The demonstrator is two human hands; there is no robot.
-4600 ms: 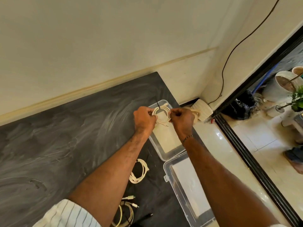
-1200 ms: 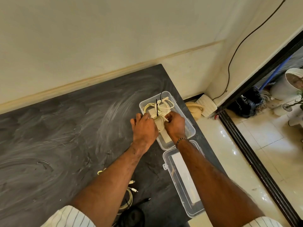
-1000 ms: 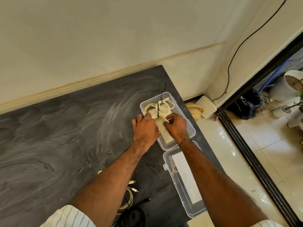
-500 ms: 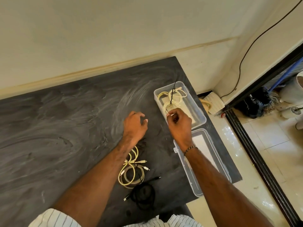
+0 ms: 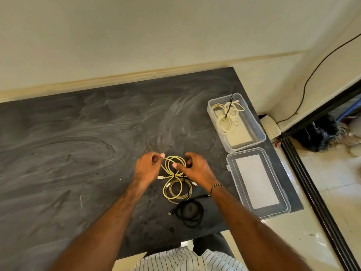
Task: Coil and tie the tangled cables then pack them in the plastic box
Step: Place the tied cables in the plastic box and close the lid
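A clear plastic box [image 5: 256, 127] stands at the table's right edge; two tied cream cable coils [image 5: 227, 116] lie in it. Its lid [image 5: 257, 182] lies flat just in front of it. Mid-table sits a tangle of yellow and cream cables [image 5: 175, 184], pinched at its middle by a black tie. My left hand [image 5: 146, 168] pinches a cable end at the upper loop's left. My right hand [image 5: 194, 168] curls around that loop's right side, thumb on the loop. A coiled black cable [image 5: 190, 212] rests in front of the tangle.
The dark slate table [image 5: 78, 145] runs far to the left, against a cream wall. Its right edge drops to a tiled floor [image 5: 322, 192] with a black door track. A black wire [image 5: 312, 75] hangs on the right wall.
Both hands left the box, where the tied coils stay, and came back to the yellow tangle. They now hold its upper loop. The view swung left and down.
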